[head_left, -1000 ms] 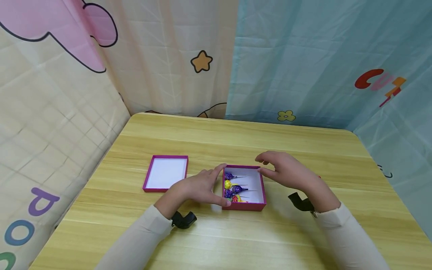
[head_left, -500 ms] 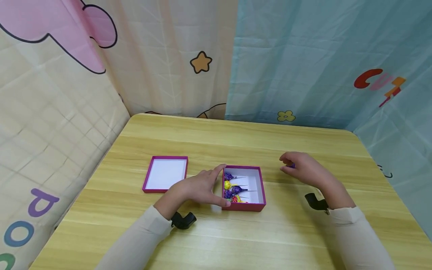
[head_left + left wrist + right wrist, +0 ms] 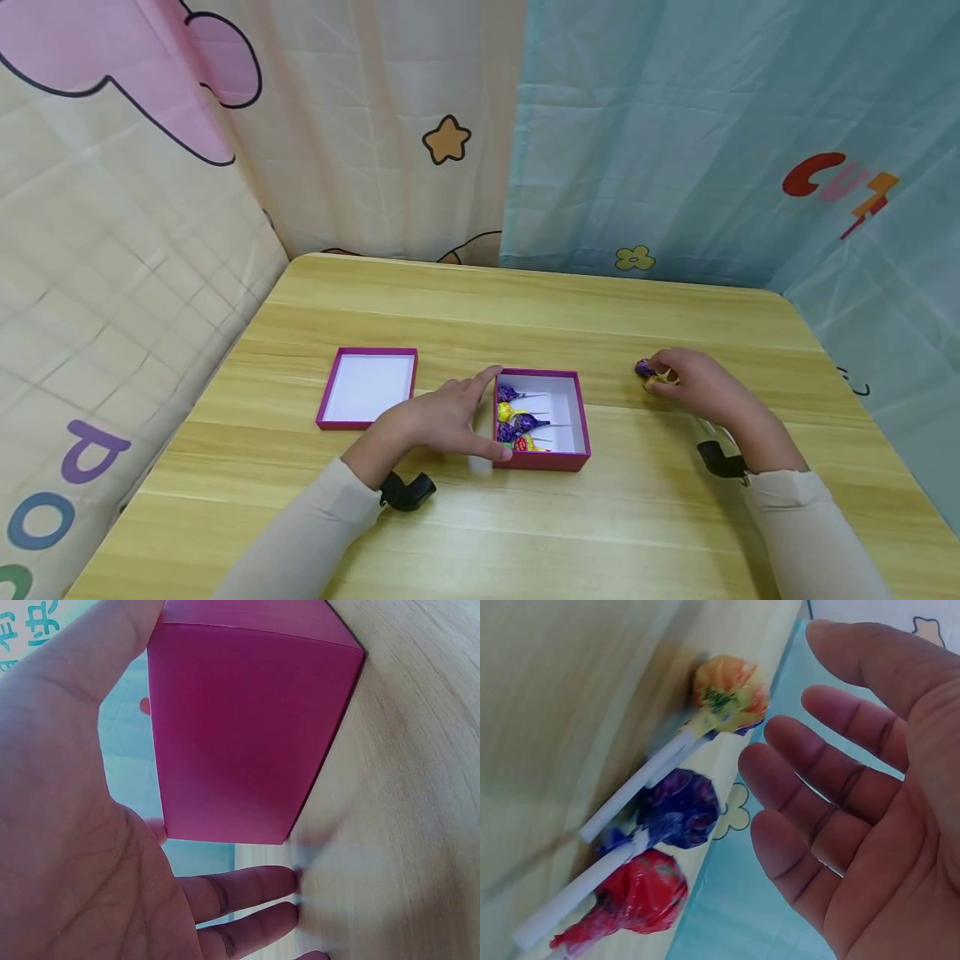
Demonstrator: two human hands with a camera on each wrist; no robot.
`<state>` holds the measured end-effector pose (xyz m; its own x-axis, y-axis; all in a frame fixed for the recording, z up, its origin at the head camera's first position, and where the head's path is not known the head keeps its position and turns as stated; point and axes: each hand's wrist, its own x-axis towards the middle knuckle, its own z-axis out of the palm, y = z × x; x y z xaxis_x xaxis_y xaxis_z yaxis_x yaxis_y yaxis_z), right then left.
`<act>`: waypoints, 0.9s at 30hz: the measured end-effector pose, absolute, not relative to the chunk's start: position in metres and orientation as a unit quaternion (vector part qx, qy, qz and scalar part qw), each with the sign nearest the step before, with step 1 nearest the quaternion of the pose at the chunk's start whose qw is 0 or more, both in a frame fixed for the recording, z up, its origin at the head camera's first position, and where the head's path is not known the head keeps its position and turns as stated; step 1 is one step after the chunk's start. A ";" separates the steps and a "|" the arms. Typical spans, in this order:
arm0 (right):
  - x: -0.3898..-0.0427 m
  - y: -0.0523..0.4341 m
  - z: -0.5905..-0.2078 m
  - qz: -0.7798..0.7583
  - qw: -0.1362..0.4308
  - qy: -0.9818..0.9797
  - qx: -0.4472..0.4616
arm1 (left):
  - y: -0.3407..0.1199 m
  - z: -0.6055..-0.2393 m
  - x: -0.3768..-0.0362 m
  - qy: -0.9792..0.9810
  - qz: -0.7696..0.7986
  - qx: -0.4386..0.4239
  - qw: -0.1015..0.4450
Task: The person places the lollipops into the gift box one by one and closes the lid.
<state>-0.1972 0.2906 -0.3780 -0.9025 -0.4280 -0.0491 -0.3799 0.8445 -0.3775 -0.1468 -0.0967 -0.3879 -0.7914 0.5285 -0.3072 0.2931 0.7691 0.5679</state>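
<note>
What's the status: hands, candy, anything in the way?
Left hand holding box by its left side. Right hand open beside lollipops on table. Lid left of box, seemingly not in the way.

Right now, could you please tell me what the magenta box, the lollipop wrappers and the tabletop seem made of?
The magenta box seems smooth, satin cardboard: thin walls, crisp edges. The lollipop wrappers look like glossy plastic film: crinkles, bright highlights. The tabletop shows wood grain and faint sheen: wood or laminate, unclear.
</note>
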 end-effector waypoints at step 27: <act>-0.202 0.292 -0.390 -0.144 0.070 0.964 -0.211 | -0.096 -0.385 -0.146 0.912 0.253 0.218 0.238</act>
<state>-0.2017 0.2918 -0.3900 -0.9016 -0.4264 -0.0736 -0.3864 0.8699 -0.3067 -0.1459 -0.0957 -0.3855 -0.7921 0.5177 -0.3234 0.2769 0.7770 0.5653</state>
